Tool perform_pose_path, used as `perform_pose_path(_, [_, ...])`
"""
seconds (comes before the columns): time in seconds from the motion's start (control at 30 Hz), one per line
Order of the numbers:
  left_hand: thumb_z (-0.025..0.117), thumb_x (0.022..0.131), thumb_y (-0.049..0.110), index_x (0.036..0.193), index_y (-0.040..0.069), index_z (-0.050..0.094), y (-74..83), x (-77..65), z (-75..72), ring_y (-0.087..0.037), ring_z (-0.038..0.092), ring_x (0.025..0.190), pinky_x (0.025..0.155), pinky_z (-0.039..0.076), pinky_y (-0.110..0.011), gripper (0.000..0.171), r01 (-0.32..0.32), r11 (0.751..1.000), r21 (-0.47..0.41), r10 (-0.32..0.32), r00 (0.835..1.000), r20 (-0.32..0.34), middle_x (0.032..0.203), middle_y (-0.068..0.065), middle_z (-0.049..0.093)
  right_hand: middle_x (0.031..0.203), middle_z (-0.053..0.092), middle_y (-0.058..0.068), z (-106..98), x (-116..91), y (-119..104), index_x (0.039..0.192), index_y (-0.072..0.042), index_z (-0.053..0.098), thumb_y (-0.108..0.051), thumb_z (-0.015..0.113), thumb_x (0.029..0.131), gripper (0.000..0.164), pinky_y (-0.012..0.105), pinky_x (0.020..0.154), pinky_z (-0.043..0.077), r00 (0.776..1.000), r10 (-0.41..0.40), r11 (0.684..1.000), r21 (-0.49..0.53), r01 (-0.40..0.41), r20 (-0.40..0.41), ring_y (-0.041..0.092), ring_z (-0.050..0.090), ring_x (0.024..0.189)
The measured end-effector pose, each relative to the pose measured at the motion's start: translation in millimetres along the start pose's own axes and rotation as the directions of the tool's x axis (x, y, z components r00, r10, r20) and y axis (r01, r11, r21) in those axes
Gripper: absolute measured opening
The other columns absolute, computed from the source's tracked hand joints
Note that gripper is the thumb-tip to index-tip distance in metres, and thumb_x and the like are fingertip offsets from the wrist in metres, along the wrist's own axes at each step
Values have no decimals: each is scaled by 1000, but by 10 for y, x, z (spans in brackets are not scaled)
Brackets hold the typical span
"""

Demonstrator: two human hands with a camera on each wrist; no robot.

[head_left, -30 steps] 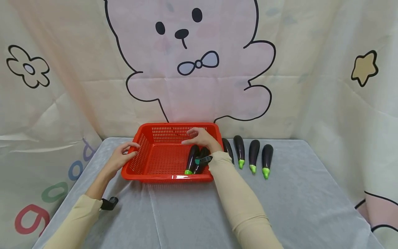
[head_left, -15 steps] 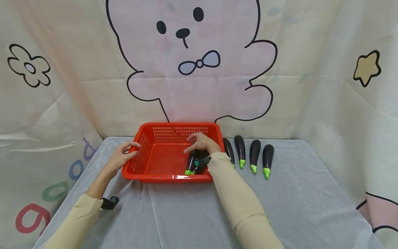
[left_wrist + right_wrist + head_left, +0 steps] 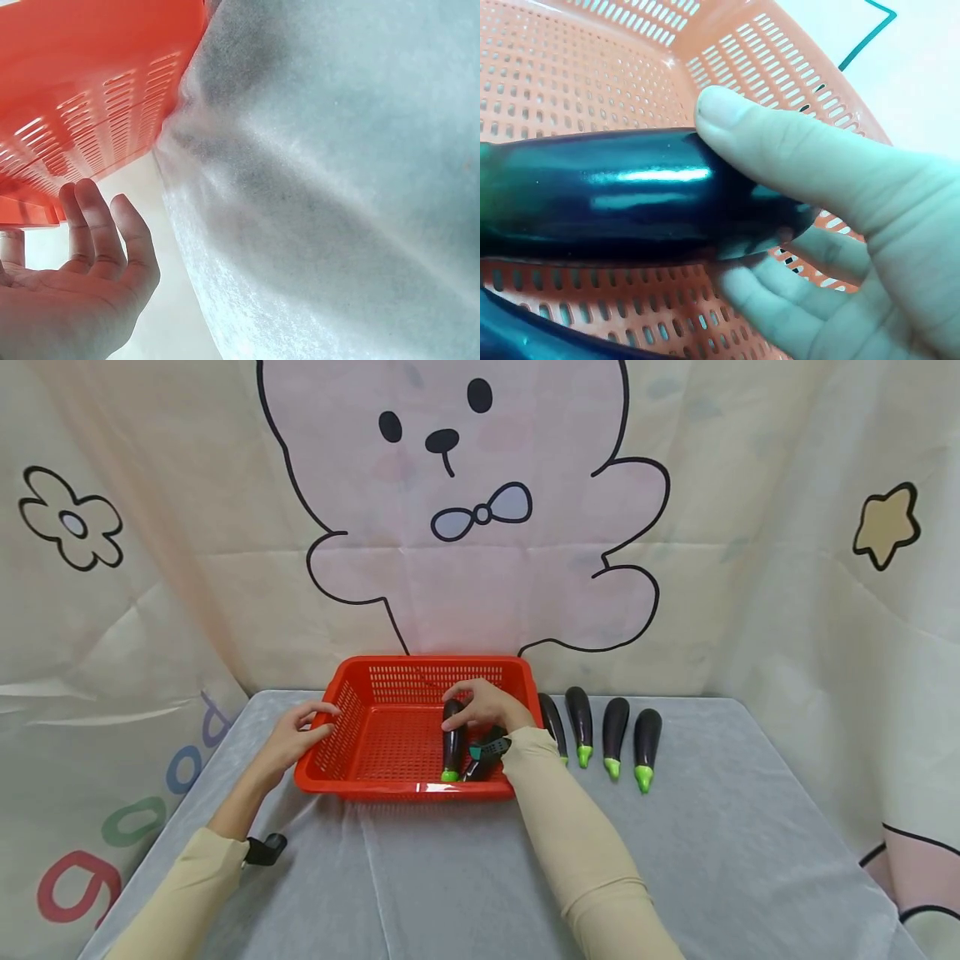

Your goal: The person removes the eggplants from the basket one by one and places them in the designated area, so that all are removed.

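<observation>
In the head view, a red plastic basket point(image 3: 390, 789) with slotted walls stands on the cloth. My right hand point(image 3: 491, 703) reaches into it and grips the blunt end of a dark purple eggplant point(image 3: 453, 747) with a green cap. The right wrist view shows the thumb over the eggplant point(image 3: 630, 191) and fingers beneath it. A second eggplant point(image 3: 480, 770) lies beside it in the basket, partly hidden by the wrist. My left hand point(image 3: 294, 735) is at the basket's left rim; in the left wrist view its loosely bent fingers lie outside the slotted wall.
Several more eggplants point(image 3: 615, 735) lie in a row on the grey-blue cloth point(image 3: 720, 843), right of the basket. A cartoon-printed curtain point(image 3: 690, 610) hangs along the table's back edge. Each wrist wears a dark strap.
My right hand has come down onto the left eggplant in the basket and taken hold of it. That eggplant has shifted slightly left, away from its neighbour. My left hand stays put.
</observation>
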State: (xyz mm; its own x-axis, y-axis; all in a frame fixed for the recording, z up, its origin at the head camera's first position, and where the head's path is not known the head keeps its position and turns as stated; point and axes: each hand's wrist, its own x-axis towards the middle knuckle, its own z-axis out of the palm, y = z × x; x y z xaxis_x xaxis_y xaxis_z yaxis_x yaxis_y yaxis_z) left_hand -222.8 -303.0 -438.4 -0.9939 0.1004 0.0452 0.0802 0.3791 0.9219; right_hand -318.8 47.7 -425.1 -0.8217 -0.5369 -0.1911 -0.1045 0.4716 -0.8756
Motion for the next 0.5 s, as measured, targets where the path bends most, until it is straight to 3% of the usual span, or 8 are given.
perform_pose_path(0.2, [57, 102, 6, 132, -6, 56, 15, -35, 8, -39, 53, 105, 71, 57, -31, 32, -15, 1000, -5, 15, 1000, 1, 139, -31, 47, 120, 56, 18, 16, -17, -49, 134, -3, 61, -15, 87, 82, 59, 44, 76, 59, 999, 28, 999, 20, -29, 26, 33, 66, 93])
perform_pose_path(0.4, [57, 103, 8, 132, -5, 56, 18, -39, 8, -39, 52, 108, 71, 56, -30, 32, 0, 1000, -4, 0, 1000, -8, 140, -31, 45, 118, 59, 16, 14, -14, -166, 134, -5, 62, -15, 87, 83, 58, 40, 76, 59, 1000, -7, 999, -40, 8, 31, 30, 66, 94])
perform_pose_path(0.5, [57, 103, 8, 132, -5, 56, 16, -35, 11, -39, 53, 105, 70, 57, -30, 32, -2, 1000, -1, 2, 1000, -7, 138, -31, 46, 122, 58, 16, -22, -25, -229, 135, -5, 61, -13, 86, 83, 58, 41, 78, 59, 999, -26, 1000, -7, 26, 33, 31, 66, 96])
